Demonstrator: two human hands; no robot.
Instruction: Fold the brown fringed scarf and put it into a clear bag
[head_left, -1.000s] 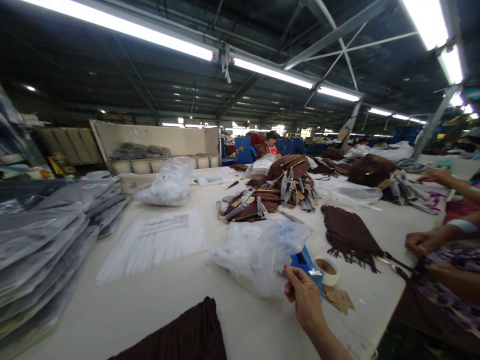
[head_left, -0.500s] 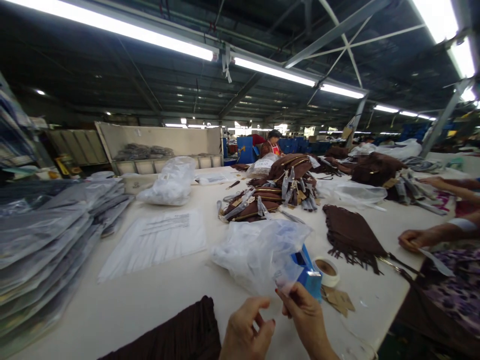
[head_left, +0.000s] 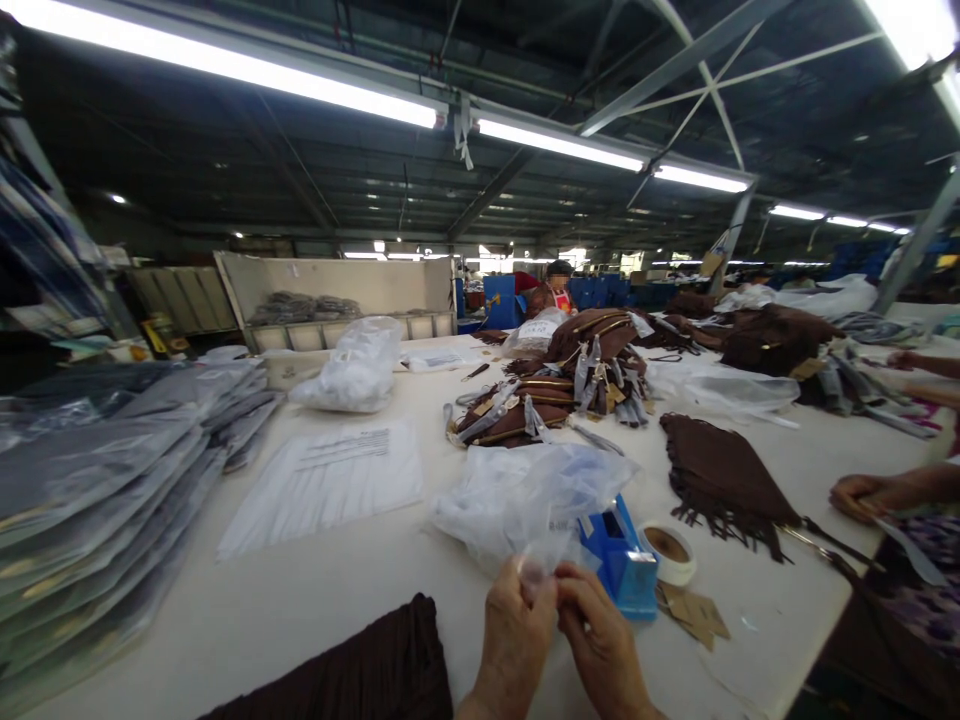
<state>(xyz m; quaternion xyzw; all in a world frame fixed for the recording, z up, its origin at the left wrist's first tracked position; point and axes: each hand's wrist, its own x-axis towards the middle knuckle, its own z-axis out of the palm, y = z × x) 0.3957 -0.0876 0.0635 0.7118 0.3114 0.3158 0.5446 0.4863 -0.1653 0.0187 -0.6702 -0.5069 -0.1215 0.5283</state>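
My left hand [head_left: 514, 635] and my right hand [head_left: 600, 640] meet at the table's near edge. Both pinch a small clear plastic bag [head_left: 538, 560] between their fingertips. Just behind them lies a heap of crumpled clear plastic bags [head_left: 525, 495]. A blue tape dispenser [head_left: 621, 560] stands right beside my right hand, with a white tape roll [head_left: 670, 552] next to it. A dark brown garment [head_left: 360, 675] lies at the near edge, left of my left hand.
Packed garments in grey bags [head_left: 97, 480] are stacked at the left. A flat pile of white bags [head_left: 330, 480] lies mid-table. Brown fringed garments [head_left: 720, 475] and a tagged brown pile [head_left: 570, 385] sit further back. A co-worker's hand [head_left: 862, 495] works at the right edge.
My left hand has come up from below and joined my right hand. Both now pinch the small clear bag, which my right hand first held alone by the blue dispenser.
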